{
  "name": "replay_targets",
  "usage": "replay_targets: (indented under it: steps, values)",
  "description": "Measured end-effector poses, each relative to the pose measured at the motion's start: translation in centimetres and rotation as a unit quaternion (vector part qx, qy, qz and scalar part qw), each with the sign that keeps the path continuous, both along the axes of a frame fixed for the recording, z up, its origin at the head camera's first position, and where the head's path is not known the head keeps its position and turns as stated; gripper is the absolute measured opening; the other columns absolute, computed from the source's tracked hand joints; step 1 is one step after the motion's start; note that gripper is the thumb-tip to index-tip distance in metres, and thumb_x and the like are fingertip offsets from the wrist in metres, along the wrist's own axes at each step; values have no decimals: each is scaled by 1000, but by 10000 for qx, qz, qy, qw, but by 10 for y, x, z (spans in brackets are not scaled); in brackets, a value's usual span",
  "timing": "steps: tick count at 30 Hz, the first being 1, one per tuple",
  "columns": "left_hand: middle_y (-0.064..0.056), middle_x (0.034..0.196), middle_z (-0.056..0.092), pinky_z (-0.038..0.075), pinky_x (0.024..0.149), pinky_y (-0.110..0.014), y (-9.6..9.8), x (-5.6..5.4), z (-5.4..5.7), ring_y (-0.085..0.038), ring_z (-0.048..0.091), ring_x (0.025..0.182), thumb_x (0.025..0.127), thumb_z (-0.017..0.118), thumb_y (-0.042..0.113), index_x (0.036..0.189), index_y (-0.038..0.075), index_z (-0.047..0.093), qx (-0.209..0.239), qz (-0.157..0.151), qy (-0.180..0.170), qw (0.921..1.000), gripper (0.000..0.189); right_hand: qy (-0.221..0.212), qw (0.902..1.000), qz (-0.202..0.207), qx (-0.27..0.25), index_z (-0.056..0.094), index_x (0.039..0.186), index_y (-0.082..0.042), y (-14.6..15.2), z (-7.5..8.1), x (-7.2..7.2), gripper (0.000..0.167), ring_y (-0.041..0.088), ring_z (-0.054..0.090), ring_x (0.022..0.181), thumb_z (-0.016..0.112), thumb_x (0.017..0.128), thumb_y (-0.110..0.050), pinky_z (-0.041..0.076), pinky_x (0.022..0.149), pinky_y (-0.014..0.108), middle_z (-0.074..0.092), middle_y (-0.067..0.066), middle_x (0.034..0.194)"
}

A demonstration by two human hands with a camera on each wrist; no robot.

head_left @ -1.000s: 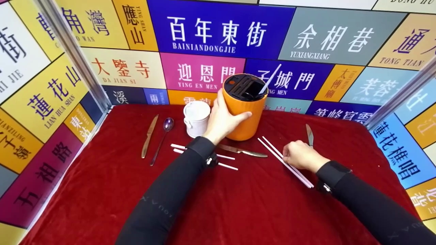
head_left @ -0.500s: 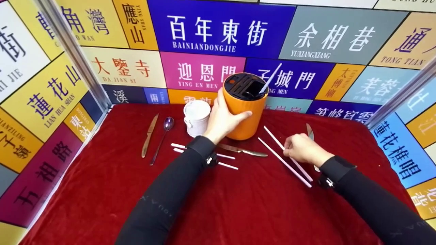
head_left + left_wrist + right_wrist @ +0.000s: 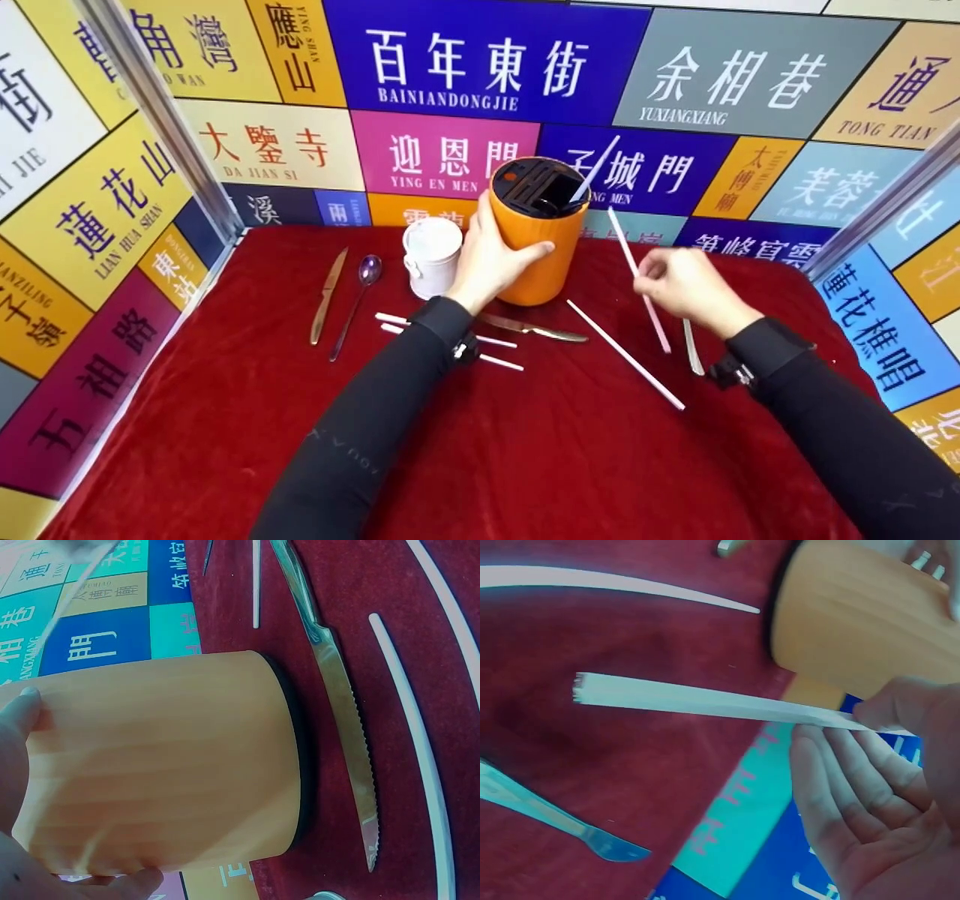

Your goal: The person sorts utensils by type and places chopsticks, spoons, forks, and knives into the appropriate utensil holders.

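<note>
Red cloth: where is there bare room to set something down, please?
Bare: the near red cloth between left sleeve and right sleeve; also front-left, nearer than the spoon. Crowded: around the orange holder, with white canister, serrated knife and white sticks.

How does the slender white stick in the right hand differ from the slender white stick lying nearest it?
The held white stick is pinched in the fingers of the right hand; the lying white stick is not held.
The held white stick is raised; the lying white stick rests on the red cloth.
Both look slender and white.
</note>
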State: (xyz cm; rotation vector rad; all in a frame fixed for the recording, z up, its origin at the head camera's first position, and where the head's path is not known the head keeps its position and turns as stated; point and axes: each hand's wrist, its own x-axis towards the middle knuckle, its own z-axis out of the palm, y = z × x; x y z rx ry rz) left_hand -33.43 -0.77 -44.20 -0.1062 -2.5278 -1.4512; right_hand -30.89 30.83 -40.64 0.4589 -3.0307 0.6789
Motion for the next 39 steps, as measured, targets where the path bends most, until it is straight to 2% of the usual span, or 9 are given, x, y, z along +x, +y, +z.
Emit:
replay_targets:
  steps: [6, 10, 15, 18, 23, 29, 34, 39]
  values:
    - [-14, 168, 46, 47, 126, -46, 0, 0, 0, -29, 56, 147, 80, 93, 63, 176, 25, 15, 24, -3, -32, 10000, 130, 495, 9964, -355, -585, 78, 106, -9, -9, 31, -4, 14, 25, 71, 83, 71, 99, -18, 56, 68, 24, 80, 15, 101]
    - [-14, 169, 45, 46, 127, -46, 1, 1, 0, -30, 55, 148, 80, 93, 64, 177, 24, 14, 20, -13, -38, 10000, 130, 1012, 9872, -541, -1104, 79, 106, -11, -18, 51, -6, 13, 19, 68, 82, 71, 98, -18, 53, 69, 18, 80, 9, 96]
    - [-13, 169, 45, 45, 128, -46, 1, 0, 0, -29, 55, 149, 80, 93, 64, 177, 24, 14, 21, -25, -16, 10000, 130, 1625, 9652, -609, -1958, 81, 104, -10, -27, 75, -7, 12, 9, 68, 76, 75, 97, -17, 54, 70, 14, 77, -5, 87]
    - [-13, 169, 45, 45, 128, -46, 1, 0, -1, -29, 55, 150, 80, 93, 65, 177, 25, 15, 10, -25, 0, 10000, 131, 1794, 9494, -597, -2508, 81, 105, -7, -33, 88, -8, 13, 6, 71, 73, 78, 98, -17, 57, 69, 14, 76, -11, 85]
    - [-13, 168, 46, 46, 128, -45, 0, 0, -1, -28, 55, 149, 79, 93, 65, 176, 25, 16, -26, -25, 17, 10000, 131, 1903, 9283, -598, -3138, 78, 106, -4, -43, 106, -4, 13, 7, 74, 73, 77, 99, -15, 59, 68, 17, 77, -7, 87]
    - [-13, 167, 47, 46, 127, -46, 1, 0, 0, -29, 57, 147, 80, 94, 62, 176, 25, 17, 22, 9, 36, 10000, 128, 2098, 9023, -607, -3716, 77, 106, -2, -58, 126, 6, 11, 14, 75, 75, 75, 99, -10, 62, 73, 19, 78, -1, 87]
    - [-13, 168, 46, 46, 127, -45, 1, -1, 0, -29, 55, 149, 80, 94, 62, 176, 24, 16, 6, 22, 2, 10000, 130, 2384, 8785, -634, -4090, 78, 105, -1, -66, 134, 5, 11, 15, 76, 75, 74, 99, -9, 63, 75, 20, 80, 2, 86]
    - [-13, 167, 47, 46, 127, -46, 1, 0, 0, -29, 56, 147, 80, 94, 62, 176, 25, 16, 7, 13, 11, 10000, 129, 2582, 8630, -622, -4297, 78, 106, 0, -72, 140, 4, 11, 21, 77, 79, 75, 99, -8, 64, 78, 22, 81, 6, 93]
